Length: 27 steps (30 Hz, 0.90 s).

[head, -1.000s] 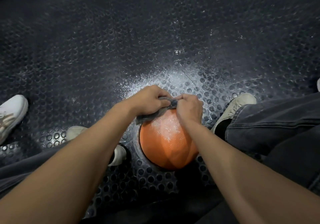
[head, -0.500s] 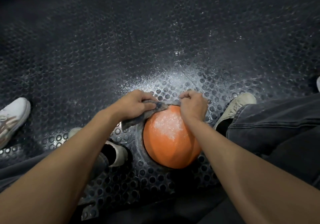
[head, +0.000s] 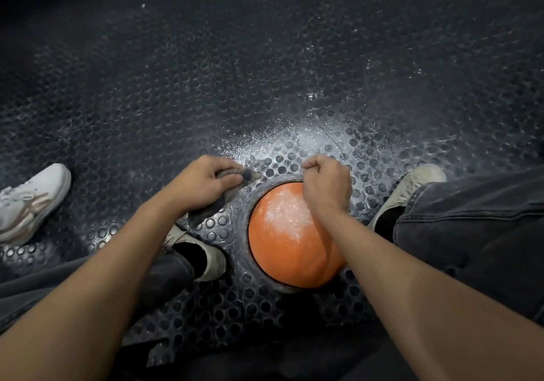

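An orange ball with a whitish dusty patch on top sits in a round hole of the black studded floor mat. My left hand grips a grey cloth on the mat just left of the ball, off its surface. My right hand is curled in a fist over the ball's far right top; whether it pinches anything I cannot see.
My own shoes stand left and right of the ball, with dark jeans at the right. Another person's white sneaker is at the far left. White powder lies on the mat beyond the ball.
My left hand has drawn the grey cloth leftward off the ball's top onto the mat. My hands have moved apart, and the ball's dusty top is now uncovered.
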Each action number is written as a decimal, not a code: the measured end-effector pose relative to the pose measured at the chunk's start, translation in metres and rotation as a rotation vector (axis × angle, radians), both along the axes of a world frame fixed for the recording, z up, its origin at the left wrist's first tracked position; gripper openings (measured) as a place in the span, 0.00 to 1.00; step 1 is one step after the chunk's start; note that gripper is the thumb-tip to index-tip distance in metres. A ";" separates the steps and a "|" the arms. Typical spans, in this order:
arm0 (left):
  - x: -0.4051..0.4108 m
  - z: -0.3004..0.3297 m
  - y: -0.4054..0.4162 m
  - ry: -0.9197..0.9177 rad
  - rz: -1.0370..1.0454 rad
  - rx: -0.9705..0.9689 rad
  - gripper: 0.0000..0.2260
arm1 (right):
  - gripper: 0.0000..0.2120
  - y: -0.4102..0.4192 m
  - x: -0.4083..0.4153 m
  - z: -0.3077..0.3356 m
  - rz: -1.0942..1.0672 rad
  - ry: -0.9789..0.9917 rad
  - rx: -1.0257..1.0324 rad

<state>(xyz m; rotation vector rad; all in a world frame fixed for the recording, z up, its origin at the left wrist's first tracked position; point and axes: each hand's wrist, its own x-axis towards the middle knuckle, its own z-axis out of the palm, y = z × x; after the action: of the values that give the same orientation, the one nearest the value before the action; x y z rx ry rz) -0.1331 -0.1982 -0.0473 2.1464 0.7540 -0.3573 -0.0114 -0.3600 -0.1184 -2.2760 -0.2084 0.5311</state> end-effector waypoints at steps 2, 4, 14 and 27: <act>-0.008 -0.006 -0.006 -0.062 0.066 -0.012 0.06 | 0.12 -0.007 -0.007 0.005 0.058 -0.042 0.014; -0.010 -0.012 -0.017 -0.126 0.040 -0.001 0.08 | 0.09 -0.017 -0.018 0.008 0.160 -0.092 -0.009; -0.018 -0.040 -0.063 -0.307 0.041 0.304 0.06 | 0.10 -0.023 -0.013 -0.010 0.160 -0.100 -0.052; -0.031 -0.031 -0.087 -0.347 0.114 0.296 0.06 | 0.12 -0.018 0.000 -0.021 0.232 -0.070 -0.060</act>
<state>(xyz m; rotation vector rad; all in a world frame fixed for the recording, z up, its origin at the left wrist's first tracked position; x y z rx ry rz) -0.1638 -0.2855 -0.0784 2.3408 0.7579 0.1970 -0.0116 -0.3776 -0.1394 -2.3451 -0.5022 0.5831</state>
